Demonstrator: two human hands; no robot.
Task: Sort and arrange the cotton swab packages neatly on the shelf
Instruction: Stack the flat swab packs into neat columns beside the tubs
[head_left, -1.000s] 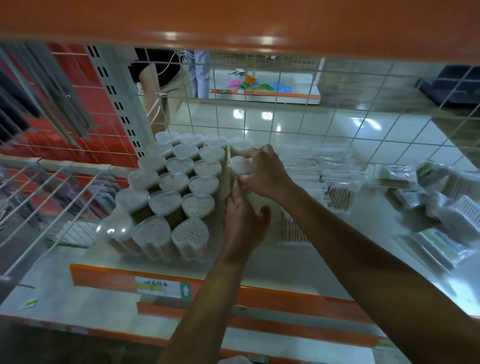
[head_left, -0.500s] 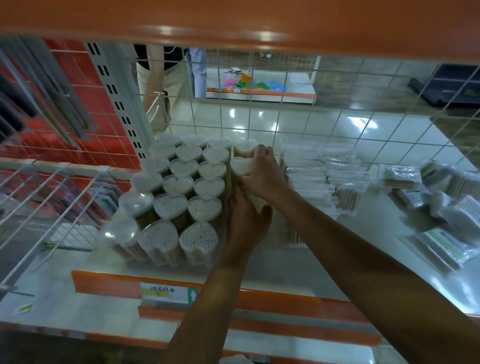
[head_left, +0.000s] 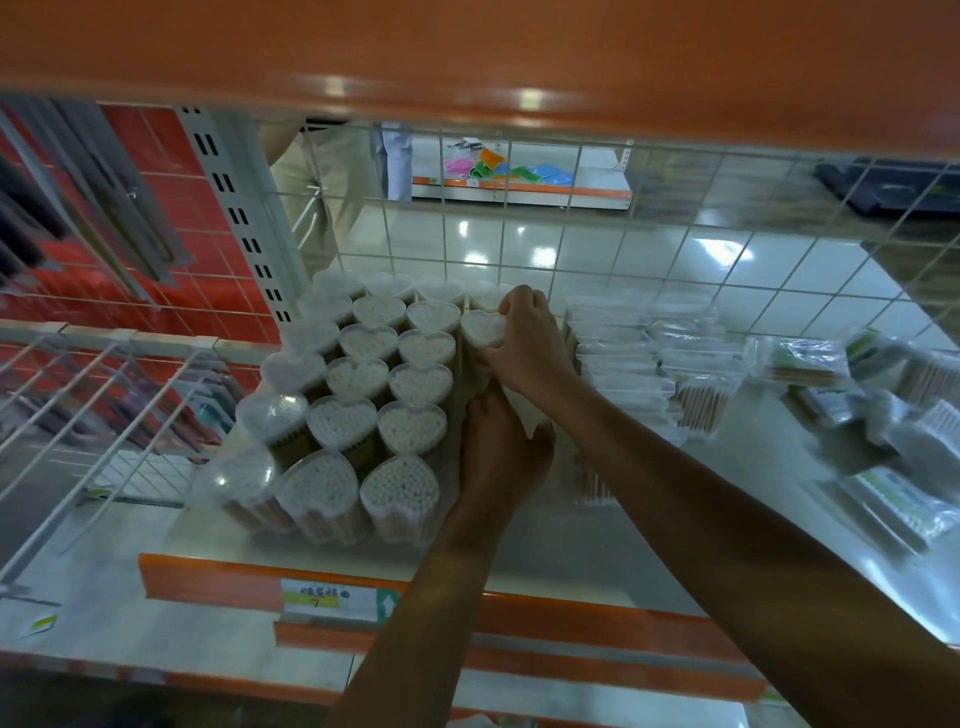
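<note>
Several heart-shaped clear tubs of cotton swabs (head_left: 358, 379) stand in tight rows on the left half of the white shelf (head_left: 519, 540). One more heart tub (head_left: 480, 328) stands at the right rear edge of that block. My right hand (head_left: 530, 345) curls round this tub from the right and above. My left hand (head_left: 498, 452) lies just below, its straight fingers pressed against the right flank of the block. Flat bagged swab packs (head_left: 623, 348) are stacked right of my hands.
Loose bagged swab packs (head_left: 883, 415) lie scattered at the far right of the shelf. A white wire grid (head_left: 571, 249) closes the back, and a wire divider (head_left: 78, 415) bounds the left. An orange shelf (head_left: 467, 52) hangs overhead. A person (head_left: 322, 192) stands beyond the grid.
The camera has moved slightly. Both hands stay at the right side of the heart-tub block, the right one still on the rear tub.
</note>
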